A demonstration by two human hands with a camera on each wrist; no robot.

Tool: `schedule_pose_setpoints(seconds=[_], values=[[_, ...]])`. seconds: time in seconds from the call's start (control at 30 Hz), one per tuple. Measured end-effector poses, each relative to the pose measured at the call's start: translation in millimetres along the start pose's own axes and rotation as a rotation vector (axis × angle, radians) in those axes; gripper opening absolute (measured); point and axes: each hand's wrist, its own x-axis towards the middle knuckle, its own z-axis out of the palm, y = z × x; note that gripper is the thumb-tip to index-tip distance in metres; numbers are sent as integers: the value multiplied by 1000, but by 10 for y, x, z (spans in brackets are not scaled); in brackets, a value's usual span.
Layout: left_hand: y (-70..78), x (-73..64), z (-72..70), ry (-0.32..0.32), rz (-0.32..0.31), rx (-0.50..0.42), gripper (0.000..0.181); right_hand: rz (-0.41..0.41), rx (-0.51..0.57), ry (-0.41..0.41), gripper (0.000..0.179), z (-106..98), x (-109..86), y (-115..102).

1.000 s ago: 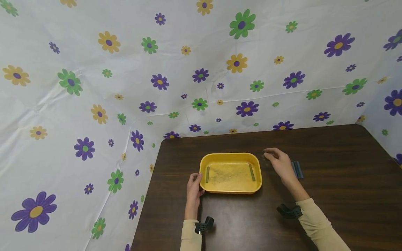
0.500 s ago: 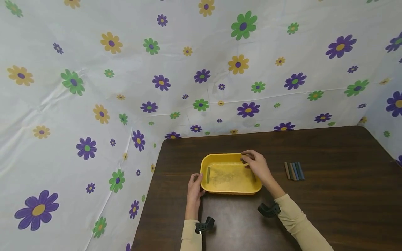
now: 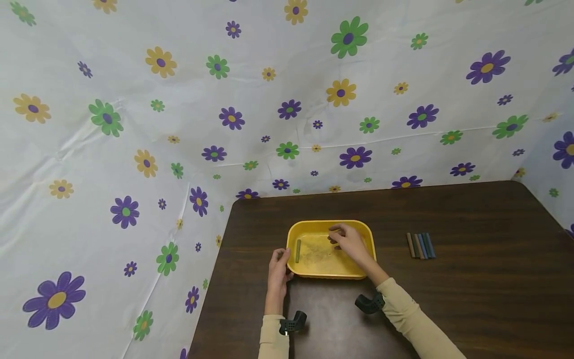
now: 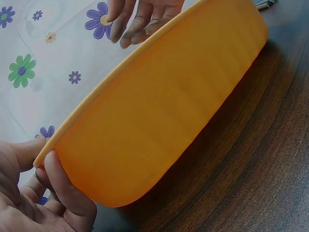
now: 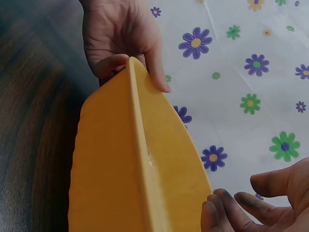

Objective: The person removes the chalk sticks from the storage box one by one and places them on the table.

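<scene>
A shallow yellow plastic tray (image 3: 329,274) with rounded corners lies on the dark table. My left hand (image 3: 277,273) grips its left end, thumb over the rim and fingers underneath, as the left wrist view shows at the tray's edge (image 4: 135,130). Over the inside of the tray hovers my right hand (image 3: 352,244). Its thumb and fingers stand apart in the right wrist view, with dark smudges on the fingertips (image 5: 251,202) and nothing between them. An olive-green stick (image 3: 298,251) lies along the left side inside the tray. My right hand and forearm hide the tray's right side.
Several short brown, green and blue sticks (image 3: 420,246) lie side by side on the wood-grain table (image 3: 489,279), right of the tray. A white sheet with flowers (image 3: 309,99) hangs behind the table's far edge.
My right hand has moved left from beside the tray to over its middle, uncovering the row of sticks and hiding the tray's right-hand olive stick. My left hand stays at the rim.
</scene>
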Motion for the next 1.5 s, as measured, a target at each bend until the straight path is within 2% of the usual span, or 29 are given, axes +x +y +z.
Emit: schedule_pose_setpoints(seconds=[0.1,0.2,0.57,0.8,1.2,1.5], values=[[-98,86,-11,5,11,1,26,-3,-14,-1,32,50,18,10],[-126,97,-2,5,25,-4,29,0,-23,-9,31,108,43,31],[-141,98,-8,21,30,-10,32,38,-3,-28,29,378,103,116],[-145,127,-3,32,5,-14,32,61,18,-44,32,517,134,112],[-141,127,-4,13,14,-10,30,131,50,-34,36,648,210,108],[-151,132,-1,9,12,-11,30,167,65,-59,39,766,278,144]])
